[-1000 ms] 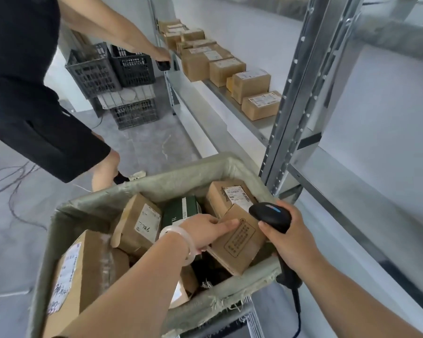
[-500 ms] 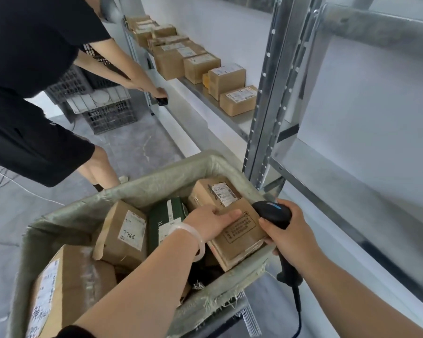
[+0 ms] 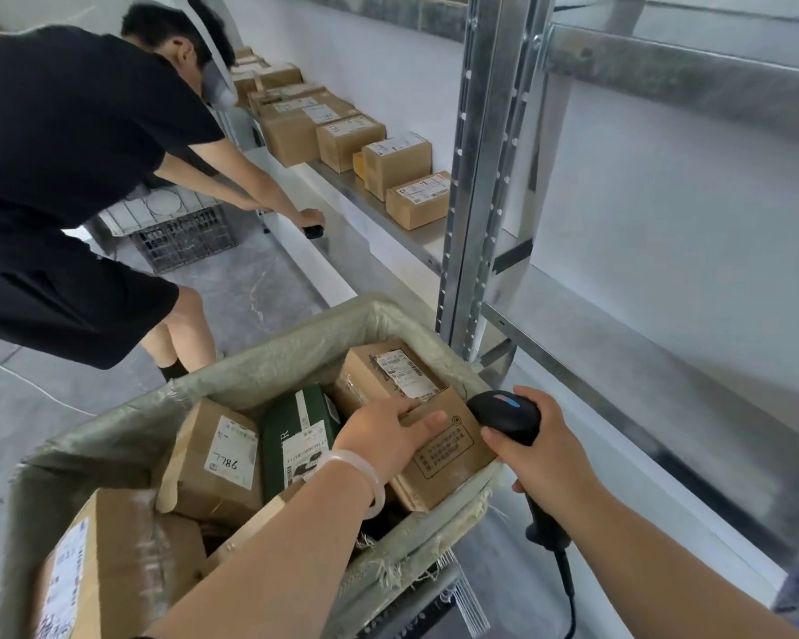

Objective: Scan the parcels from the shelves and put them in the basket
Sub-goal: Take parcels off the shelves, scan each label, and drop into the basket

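**Item:** brown carton parcel (image 3: pixel 444 458), lying tilted at the right edge of the basket (image 3: pixel 296 343), its lower end over the rim.

**Hold:** our left hand (image 3: pixel 384 438) gripped it, thumb on the printed face, fingers curled over the upper edge. Our right hand (image 3: pixel 545 454) was wrapped round the scanner (image 3: pixel 503 415), fingers closed on the handle, the scanner head just beside the carton.

**Handling, as we judged:** stiff cardboard, probably light, taped faces somewhat slick. Best taken across two opposite edges, leaving the label uncovered.

**Stock:** further parcels (image 3: pixel 416 200) stood on the shelf (image 3: pixel 388 223).
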### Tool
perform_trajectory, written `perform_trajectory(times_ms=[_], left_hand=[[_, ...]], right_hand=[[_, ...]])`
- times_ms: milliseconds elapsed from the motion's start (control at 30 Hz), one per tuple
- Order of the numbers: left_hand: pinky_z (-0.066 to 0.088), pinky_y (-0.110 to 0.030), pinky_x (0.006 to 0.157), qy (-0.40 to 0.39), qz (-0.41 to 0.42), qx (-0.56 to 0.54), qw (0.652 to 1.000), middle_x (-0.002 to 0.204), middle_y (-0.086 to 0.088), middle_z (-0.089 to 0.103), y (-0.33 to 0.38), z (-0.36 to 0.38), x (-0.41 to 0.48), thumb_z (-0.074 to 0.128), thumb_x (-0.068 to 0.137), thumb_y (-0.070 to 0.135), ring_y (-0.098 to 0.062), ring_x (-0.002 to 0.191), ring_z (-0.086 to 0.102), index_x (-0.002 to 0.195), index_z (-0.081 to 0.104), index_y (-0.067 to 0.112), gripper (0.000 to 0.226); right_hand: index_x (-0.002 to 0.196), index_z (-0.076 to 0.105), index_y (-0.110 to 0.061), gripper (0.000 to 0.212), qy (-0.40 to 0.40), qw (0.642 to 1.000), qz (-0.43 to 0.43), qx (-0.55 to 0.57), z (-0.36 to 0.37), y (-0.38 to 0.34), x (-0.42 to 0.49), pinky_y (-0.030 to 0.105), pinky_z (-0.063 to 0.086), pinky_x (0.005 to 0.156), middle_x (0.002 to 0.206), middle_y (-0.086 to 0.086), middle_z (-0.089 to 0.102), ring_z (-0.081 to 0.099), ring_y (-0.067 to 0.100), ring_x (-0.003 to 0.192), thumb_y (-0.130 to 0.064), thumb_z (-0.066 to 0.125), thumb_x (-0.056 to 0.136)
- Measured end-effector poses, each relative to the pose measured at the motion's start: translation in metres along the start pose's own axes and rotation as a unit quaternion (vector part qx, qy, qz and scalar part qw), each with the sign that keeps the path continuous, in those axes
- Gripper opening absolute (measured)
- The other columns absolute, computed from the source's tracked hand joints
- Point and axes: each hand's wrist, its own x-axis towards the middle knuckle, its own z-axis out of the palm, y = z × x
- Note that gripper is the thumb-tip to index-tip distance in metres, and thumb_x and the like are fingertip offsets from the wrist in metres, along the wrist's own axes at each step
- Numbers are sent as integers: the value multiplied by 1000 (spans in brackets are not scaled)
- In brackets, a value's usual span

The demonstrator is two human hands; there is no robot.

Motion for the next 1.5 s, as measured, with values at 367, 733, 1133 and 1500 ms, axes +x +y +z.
perform_trajectory(times_ms=[367,733,1133,1500], left_hand=[[51,-25,85,-14,14,-40,999,95,15,70,17,-23,3,54,89,65,-4,90,66,108,69,37,37],[36,-31,105,39,20,-5,999,155,4,41,11,-18,-3,61,89,59,-21,139,41,150,35,42,68],[32,-43,118,6,109,74,991,156,8,37,19,-8,-20,61,87,62,-16,144,33,152,30,40,75],[29,-41,120,-7,249,154,956,153,10,41,86,31,-37,61,87,61,-17,144,33,152,31,38,76]], right_hand=[[121,40,-46,57,49,996,-61,49,-9,-17,-4,43,57,82,104,-26,52,60,7,94,-32,76,80],[124,38,-44,61,34,997,-68,29,-9,-19,-9,41,58,83,105,-23,51,56,4,90,-30,77,80],[129,36,-44,66,60,996,-57,33,-13,-23,-33,42,58,84,113,-13,52,63,15,93,-30,77,80],[129,38,-45,62,190,979,-25,65,-67,-4,-91,40,58,79,109,-13,58,64,18,81,-32,75,81]])
